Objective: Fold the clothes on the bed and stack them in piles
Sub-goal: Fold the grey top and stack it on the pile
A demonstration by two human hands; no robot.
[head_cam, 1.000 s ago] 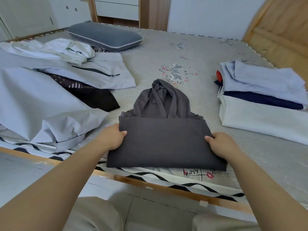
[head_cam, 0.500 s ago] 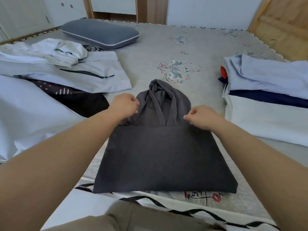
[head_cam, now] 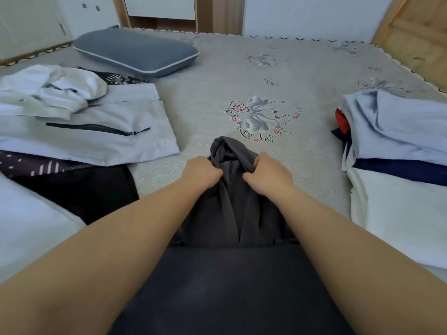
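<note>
Grey hoodie (head_cam: pixel 232 262) lies between both arms, left hand (head_cam: pixel 202 174) and right hand (head_cam: pixel 268 176) gripping its hood.

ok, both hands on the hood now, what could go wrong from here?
1. Both hands, left hand and right hand, grip only the hood; pulling it back may drag the folded hoodie body out of shape.
2. The bunched hood may leave a lump, so it could sit unevenly on the folded pile.
</note>
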